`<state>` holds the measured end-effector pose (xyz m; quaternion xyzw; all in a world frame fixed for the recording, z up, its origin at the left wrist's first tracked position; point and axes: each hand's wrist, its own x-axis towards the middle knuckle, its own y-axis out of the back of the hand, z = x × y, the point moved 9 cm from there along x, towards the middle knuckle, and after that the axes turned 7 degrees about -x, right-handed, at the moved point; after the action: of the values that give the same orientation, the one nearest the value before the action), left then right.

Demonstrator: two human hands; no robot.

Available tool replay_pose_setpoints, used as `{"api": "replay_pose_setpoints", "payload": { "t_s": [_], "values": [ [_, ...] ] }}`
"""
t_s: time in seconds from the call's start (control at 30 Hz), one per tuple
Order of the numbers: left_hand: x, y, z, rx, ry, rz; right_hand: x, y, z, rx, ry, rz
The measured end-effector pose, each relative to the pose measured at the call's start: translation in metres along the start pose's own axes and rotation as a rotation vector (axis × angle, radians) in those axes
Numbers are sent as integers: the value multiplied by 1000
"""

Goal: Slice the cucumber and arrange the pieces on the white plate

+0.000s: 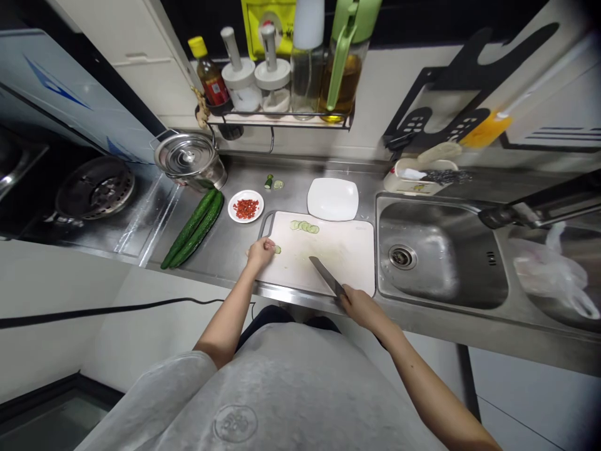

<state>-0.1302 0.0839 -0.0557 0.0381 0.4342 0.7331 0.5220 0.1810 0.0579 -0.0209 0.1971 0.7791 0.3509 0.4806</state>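
My right hand [359,305] grips the handle of a kitchen knife [325,274], its blade pointing to the upper left over the pale cutting board [347,254]. At the board's left edge my left hand [261,253] is closed, fingertips pinched at a small cucumber slice [277,249]. How much cucumber the fingers cover is hidden. Farther back on the board lies an overlapping row of cucumber slices [305,227].
Behind the board stand a white plate [333,199] and a small dish of chopped red chili [246,207]. Cucumber end pieces [269,181] lie nearby. Whole cucumbers [193,230] and a lidded steel pot [190,156] are left; the sink [441,250] is right.
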Motion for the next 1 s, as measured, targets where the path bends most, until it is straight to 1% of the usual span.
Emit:
{"api": "replay_pose_setpoints", "payload": {
  "t_s": [0.13,0.2,0.3,0.37,0.43,0.53,0.63,0.7,0.8,0.87,1.0],
  "values": [
    [-5,6,8,200,-39,74,3,-3,2,8,8,-4],
    [-8,9,11,253,-64,89,4,-4,4,11,4,-7],
    [-9,15,19,229,-82,131,3,-3,7,33,2,28],
    [-6,14,33,181,-107,165,4,0,14,62,-22,67],
    [0,2,57,150,-172,160,5,3,25,86,-69,104],
    [9,-30,99,174,-307,83,7,10,38,89,-121,157],
    [15,-62,128,262,-410,8,6,15,45,89,-141,186],
    [19,-76,139,314,-469,-30,5,16,48,103,-151,188],
    [23,-87,145,370,-525,-79,2,13,54,122,-168,185],
    [24,-89,147,392,-545,-104,1,10,58,127,-182,181],
    [23,-88,157,393,-595,-113,-2,6,63,128,-200,179]
  ]
}}
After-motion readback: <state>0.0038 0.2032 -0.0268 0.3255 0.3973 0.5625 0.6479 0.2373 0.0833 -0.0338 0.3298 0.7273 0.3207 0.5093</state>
